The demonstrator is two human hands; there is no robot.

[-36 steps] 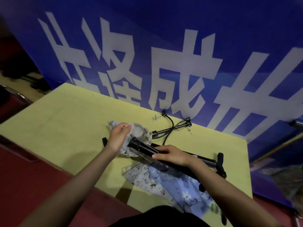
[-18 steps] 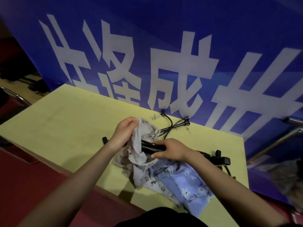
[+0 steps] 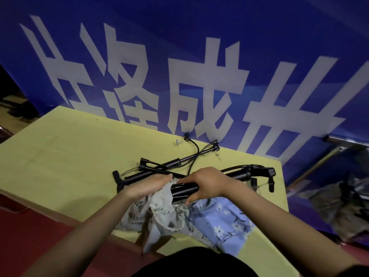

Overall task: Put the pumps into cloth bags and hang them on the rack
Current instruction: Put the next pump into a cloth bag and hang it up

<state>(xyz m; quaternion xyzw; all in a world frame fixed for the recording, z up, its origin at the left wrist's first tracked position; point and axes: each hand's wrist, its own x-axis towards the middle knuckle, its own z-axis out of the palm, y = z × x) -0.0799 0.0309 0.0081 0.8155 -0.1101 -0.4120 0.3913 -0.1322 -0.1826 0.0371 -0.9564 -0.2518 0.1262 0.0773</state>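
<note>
A black pump [image 3: 184, 189] lies across the near part of the yellow table [image 3: 65, 156], and my right hand [image 3: 207, 181] grips its barrel. My left hand [image 3: 148, 184] holds the mouth of a grey floral cloth bag [image 3: 159, 208] around the pump's left end, which is hidden inside the cloth. The bag's cord hangs down over the table's front edge. A blue floral cloth bag [image 3: 219, 222] lies flat under my right forearm. The pump's handle end [image 3: 269, 173] sticks out to the right.
Two more black pumps [image 3: 159, 166] with thin hoses lie just behind my hands, reaching toward the back edge. A blue banner with large white characters [image 3: 199, 76] stands right behind the table. A metal rail [image 3: 343, 142] shows at the right, with red floor below.
The grey bag's mouth has been drawn over the pump's left end and further along the barrel. Both hands have come closer together and lower on the table.
</note>
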